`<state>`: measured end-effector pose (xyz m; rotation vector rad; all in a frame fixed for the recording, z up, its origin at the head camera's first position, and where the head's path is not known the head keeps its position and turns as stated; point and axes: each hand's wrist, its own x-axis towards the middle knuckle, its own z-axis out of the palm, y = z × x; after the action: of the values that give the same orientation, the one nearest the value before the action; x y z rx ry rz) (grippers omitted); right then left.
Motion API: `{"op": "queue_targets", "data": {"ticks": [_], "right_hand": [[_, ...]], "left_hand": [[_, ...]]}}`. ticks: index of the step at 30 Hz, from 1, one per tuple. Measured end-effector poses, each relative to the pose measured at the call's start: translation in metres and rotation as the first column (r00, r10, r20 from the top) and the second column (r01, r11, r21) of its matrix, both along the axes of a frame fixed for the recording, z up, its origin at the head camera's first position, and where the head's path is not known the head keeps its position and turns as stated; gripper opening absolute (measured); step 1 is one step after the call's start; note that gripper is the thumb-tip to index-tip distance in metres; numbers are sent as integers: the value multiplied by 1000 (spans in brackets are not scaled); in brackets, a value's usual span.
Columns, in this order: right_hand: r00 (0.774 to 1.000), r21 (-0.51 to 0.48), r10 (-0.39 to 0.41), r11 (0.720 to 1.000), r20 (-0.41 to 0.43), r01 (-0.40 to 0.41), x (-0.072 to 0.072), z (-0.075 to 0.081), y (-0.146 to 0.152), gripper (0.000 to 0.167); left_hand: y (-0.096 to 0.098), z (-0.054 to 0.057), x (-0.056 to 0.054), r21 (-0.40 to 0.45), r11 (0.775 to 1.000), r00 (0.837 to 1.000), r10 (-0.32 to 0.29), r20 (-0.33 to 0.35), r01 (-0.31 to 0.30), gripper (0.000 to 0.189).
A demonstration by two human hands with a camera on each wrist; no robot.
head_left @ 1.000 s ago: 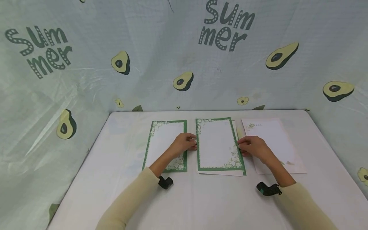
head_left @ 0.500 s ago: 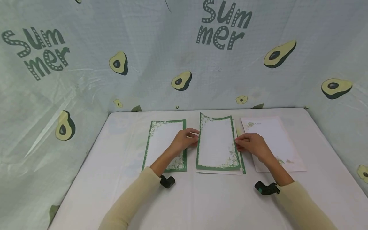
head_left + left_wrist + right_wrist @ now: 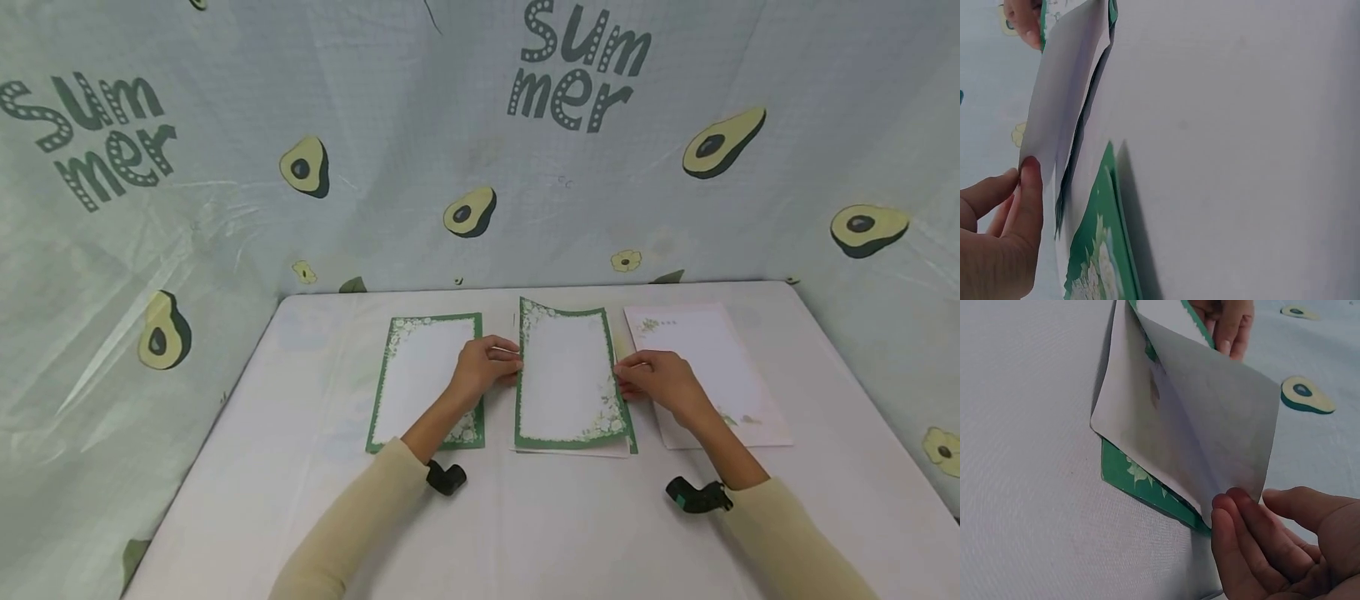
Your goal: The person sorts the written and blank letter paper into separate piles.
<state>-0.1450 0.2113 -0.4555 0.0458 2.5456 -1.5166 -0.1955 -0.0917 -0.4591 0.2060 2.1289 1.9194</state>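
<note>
A sheet of paper with a green floral border (image 3: 566, 375) is raised over the middle stack, its top edge bowed. My left hand (image 3: 486, 367) pinches its left edge between thumb and fingers, as the left wrist view also shows with the sheet's plain back (image 3: 1063, 87). On the opposite edge, my right hand (image 3: 660, 382) pinches the same sheet; in the right wrist view the fingertips (image 3: 1235, 500) sit behind it and the thumb in front. Underneath lie a pale sheet (image 3: 1125, 406) and another green-edged sheet (image 3: 1141, 478), mostly covered.
To the left lies a stack of green-bordered sheets (image 3: 423, 375), partly under my left forearm. A pale pink sheet with small flowers (image 3: 705, 358) lies at the right, partly behind my right hand. The white table (image 3: 562, 525) meets an avocado-printed curtain (image 3: 397, 167) at the back.
The top green-bordered sheet has been lifted off the middle stack and now bows upward, its left edge shifted slightly right. Both hands have risen a little with it.
</note>
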Motion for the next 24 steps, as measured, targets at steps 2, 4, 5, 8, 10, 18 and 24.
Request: {"op": "queue_targets", "data": {"ticks": [2, 4, 5, 8, 10, 18, 24], "right_hand": [[1000, 18, -7, 1000, 9, 7, 1, -1, 0, 37], [1000, 21, -11, 1000, 15, 11, 1, -2, -1, 36], [1000, 15, -13, 1000, 20, 13, 1, -2, -1, 36], [999, -21, -31, 999, 23, 32, 2, -4, -1, 36], [999, -33, -45, 998, 13, 46, 2, -4, -2, 39], [996, -57, -78, 996, -39, 76, 6, -4, -5, 43], [991, -100, -91, 992, -97, 81, 6, -4, -7, 42]], "left_hand": [[-1, 1, 2, 4, 1000, 1000, 16, 7, -16, 28], [-1, 2, 4, 9, 1000, 1000, 30, 5, -30, 27], [-1, 2, 4, 14, 999, 999, 33, 2, -33, 27], [-2, 3, 6, 22, 999, 999, 38, -17, -37, 26], [-3, 3, 6, 24, 999, 999, 43, -31, -42, 26], [-6, 0, 3, 27, 992, 992, 121, -39, -120, 22], [-8, -1, 1, 49, 987, 986, 155, -56, -152, 20]]}}
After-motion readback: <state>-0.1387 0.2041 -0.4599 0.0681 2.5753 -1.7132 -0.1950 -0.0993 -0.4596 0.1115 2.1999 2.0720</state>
